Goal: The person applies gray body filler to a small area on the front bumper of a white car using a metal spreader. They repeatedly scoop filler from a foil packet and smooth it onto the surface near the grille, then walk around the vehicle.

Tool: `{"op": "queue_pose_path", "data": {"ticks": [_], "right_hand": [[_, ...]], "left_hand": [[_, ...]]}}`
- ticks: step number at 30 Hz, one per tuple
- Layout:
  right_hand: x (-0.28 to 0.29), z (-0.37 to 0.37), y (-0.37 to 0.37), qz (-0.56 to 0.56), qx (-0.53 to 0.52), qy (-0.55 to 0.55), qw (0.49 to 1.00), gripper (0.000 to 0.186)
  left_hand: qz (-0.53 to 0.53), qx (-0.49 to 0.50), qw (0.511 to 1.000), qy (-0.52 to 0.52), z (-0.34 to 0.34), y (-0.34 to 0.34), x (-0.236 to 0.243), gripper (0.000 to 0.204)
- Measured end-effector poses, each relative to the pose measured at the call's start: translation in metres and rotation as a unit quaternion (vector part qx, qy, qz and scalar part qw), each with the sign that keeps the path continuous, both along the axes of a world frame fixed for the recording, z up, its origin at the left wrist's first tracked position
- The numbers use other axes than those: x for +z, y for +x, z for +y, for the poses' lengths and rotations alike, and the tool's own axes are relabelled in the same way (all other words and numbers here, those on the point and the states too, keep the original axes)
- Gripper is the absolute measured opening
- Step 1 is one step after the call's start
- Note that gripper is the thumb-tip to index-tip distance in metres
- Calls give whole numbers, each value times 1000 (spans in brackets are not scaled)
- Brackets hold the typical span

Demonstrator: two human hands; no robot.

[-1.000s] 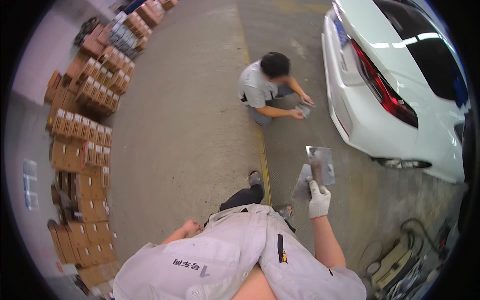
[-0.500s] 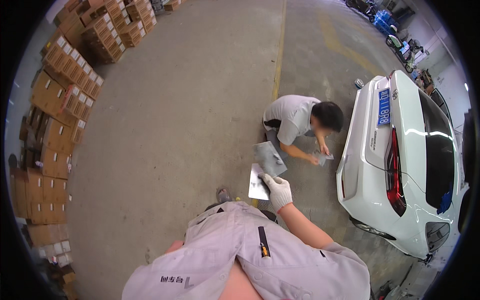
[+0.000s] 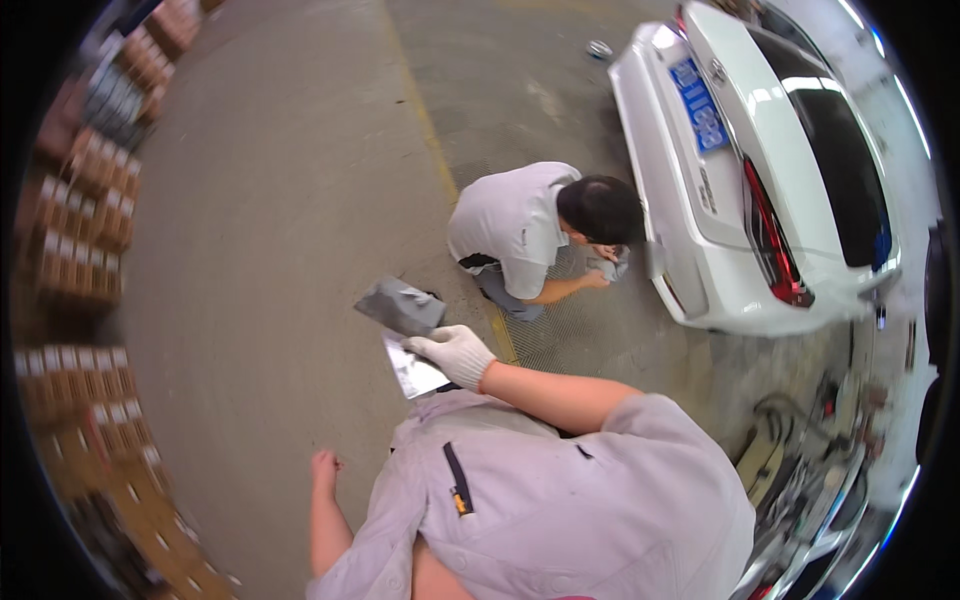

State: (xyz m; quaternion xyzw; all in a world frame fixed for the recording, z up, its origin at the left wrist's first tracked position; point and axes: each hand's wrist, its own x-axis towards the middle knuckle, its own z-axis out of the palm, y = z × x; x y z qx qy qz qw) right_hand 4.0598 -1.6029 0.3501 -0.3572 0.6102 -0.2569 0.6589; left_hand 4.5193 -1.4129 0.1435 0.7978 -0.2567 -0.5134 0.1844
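Observation:
My right hand [image 3: 455,357], in a white knit glove, is closed round the edges of two thin flat sheets in front of my body. One is a shiny silver metal sheet [image 3: 409,372]; the other is a dull grey sheet [image 3: 400,306], tilted above it. My left hand [image 3: 326,466] is bare and hangs low at my left side, its fingers curled with nothing visible in them. Ahead, a co-worker [image 3: 520,215] in a light grey shirt crouches by the rear bumper of a white car [image 3: 680,220], holding a small grey piece [image 3: 612,266] in both hands.
Stacked cardboard boxes [image 3: 85,270] line the left side. A yellow line [image 3: 425,120] crosses the concrete floor [image 3: 270,200]. A small round can-like object [image 3: 598,48] lies beyond the car's rear corner. Car parts and tools [image 3: 790,430] lie at the lower right.
My view has turned right, shifting the car and co-worker left and upward. My right hand with the sheets now sits further left. My left hand has come into sight.

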Motion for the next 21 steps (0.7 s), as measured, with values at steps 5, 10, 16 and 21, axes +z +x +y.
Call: {"op": "queue_pose_path", "data": {"ticks": [5, 10, 16, 21], "right_hand": [[9, -141, 6, -41, -45, 19, 998, 45], [29, -269, 5, -66, -57, -14, 996, 39], [31, -396, -11, -12, -84, -12, 996, 48], [16, -503, -39, 43, -169, -36, 984, 46]], "left_hand": [[-54, -67, 996, -37, -78, 48, 55, 15], [-101, -191, 975, 58, -153, 67, 47, 15], [-54, -177, 976, 112, -333, 18, 12, 15], [-29, -187, 975, 113, -507, -3, -12, 15]]}}
